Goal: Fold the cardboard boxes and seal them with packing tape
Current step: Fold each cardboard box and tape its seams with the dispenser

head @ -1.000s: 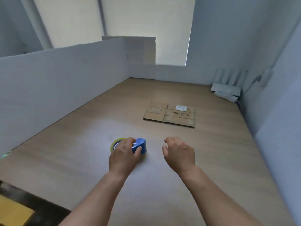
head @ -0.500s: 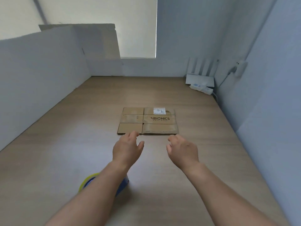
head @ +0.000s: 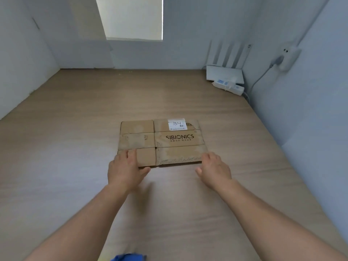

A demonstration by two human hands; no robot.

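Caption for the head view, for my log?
Left hand and right hand at the near corners of a flattened SIBIONICS cardboard box on a wooden table.

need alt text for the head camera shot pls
A person's left hand and right hand are at the near corners of a flattened cardboard box printed SIBIONICS, lying on a wooden table. A blue tape dispenser peeks in at the bottom edge; a power strip sits far right.
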